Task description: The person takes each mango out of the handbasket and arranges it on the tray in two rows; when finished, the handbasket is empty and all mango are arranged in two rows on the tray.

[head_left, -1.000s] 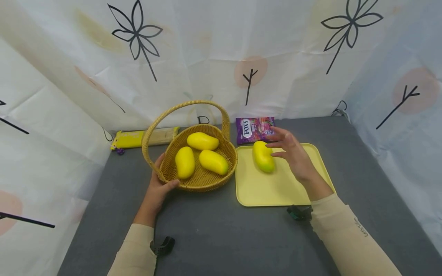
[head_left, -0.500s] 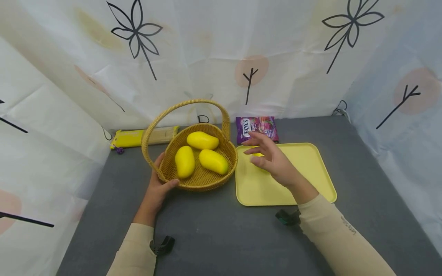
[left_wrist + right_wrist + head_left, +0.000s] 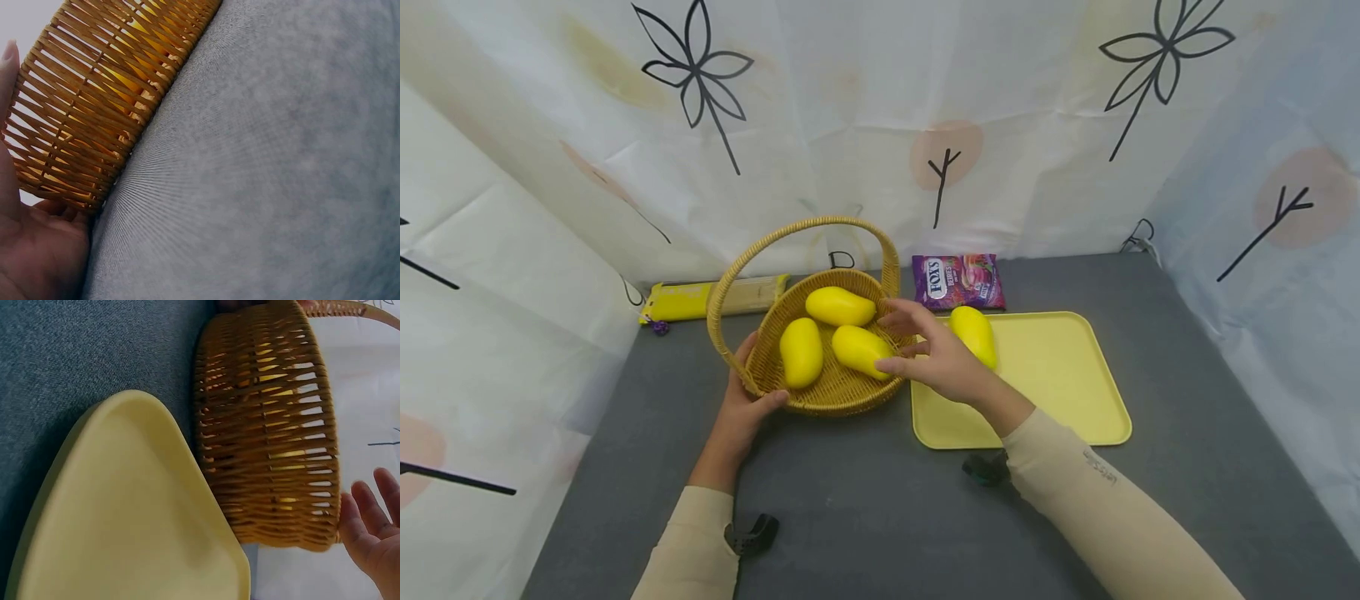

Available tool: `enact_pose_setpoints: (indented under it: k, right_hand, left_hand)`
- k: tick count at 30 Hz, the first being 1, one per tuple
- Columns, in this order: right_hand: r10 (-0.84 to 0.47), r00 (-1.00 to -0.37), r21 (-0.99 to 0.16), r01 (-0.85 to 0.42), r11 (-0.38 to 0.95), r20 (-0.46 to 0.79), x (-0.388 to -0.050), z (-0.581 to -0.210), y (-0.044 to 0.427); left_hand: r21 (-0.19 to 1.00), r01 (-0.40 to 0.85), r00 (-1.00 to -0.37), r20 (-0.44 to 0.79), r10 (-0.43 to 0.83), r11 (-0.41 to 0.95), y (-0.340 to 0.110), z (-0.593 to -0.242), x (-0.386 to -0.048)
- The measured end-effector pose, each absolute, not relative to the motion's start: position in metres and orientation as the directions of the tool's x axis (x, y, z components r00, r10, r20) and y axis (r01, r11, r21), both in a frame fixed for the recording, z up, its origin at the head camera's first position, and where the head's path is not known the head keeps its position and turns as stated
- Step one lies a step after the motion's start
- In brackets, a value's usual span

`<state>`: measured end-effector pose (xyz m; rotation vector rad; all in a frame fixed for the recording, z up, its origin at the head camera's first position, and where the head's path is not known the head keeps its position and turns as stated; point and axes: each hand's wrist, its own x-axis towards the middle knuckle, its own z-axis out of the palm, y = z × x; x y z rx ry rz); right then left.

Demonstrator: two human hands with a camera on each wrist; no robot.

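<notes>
Three yellow mangoes lie in a round wicker basket [image 3: 829, 407] with a tall handle. My left hand [image 3: 739, 417] grips the basket's left side, thumb on the rim; the left wrist view shows the palm [image 3: 44, 250] beside the weave. Over the basket's right rim hovers my right hand [image 3: 943, 358], fingers spread and holding nothing. Its fingertips are close to the right-hand mango [image 3: 859, 348]; whether they touch it cannot be told. Another mango [image 3: 974, 332] rests on the pale yellow tray [image 3: 1045, 400], partly hidden behind the right hand.
A purple candy bag [image 3: 958, 282] lies behind the tray. Behind the basket on the left is a yellow packet [image 3: 681, 303] with a clear section. The tray stands close beside the basket on the grey table [image 3: 865, 508]. A patterned white curtain [image 3: 850, 125] encloses the back and sides.
My right hand has moved left from above the mango on the tray to the basket's right rim, bringing that mango back into sight. The left hand and basket have stayed put.
</notes>
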<state>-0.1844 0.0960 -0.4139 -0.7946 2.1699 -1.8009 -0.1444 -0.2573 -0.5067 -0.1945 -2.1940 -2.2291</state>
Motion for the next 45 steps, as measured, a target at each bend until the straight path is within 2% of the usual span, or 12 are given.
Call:
enact_pose_setpoints:
  k: [5,10,16,27,32,37,45]
  right_hand:
    - [-0.532,-0.831,-0.949,-0.278,0.15,0.16,-0.191,-0.416,0.078]
    - [-0.537,-0.834,-0.921,-0.301,0.249,0.128,-0.199,-0.418,0.064]
    - [-0.543,-0.834,-0.832,-0.365,0.417,0.094,-0.21,-0.421,0.05]
    - [-0.612,-0.791,-0.679,-0.441,0.587,-0.015,-0.219,-0.425,0.034]
    - [-0.597,-0.798,-0.587,-0.446,0.676,-0.08,-0.217,-0.425,0.025]
    - [-0.584,-0.804,-0.533,-0.447,0.718,-0.112,-0.216,-0.427,0.021]
    - [-0.598,-0.797,-0.476,-0.496,0.726,-0.082,-0.214,-0.427,0.022]
  left_hand:
    - [0.995,0.099,-0.992,0.1,0.082,-0.017,-0.258,-0.507,-0.145]
    - [0.994,0.103,-0.991,0.104,0.083,-0.021,-0.258,-0.508,-0.145]
    - [0.994,0.103,-0.991,0.105,0.085,-0.024,-0.258,-0.507,-0.145]
    - [0.996,0.086,-0.993,0.088,0.083,-0.027,-0.256,-0.505,-0.144]
    - [0.996,0.083,-0.993,0.085,0.083,-0.025,-0.257,-0.506,-0.144]
    - [0.995,0.097,-0.991,0.099,0.089,-0.036,-0.258,-0.508,-0.144]
    - [0.994,0.105,-0.99,0.108,0.094,-0.04,-0.257,-0.507,-0.144]
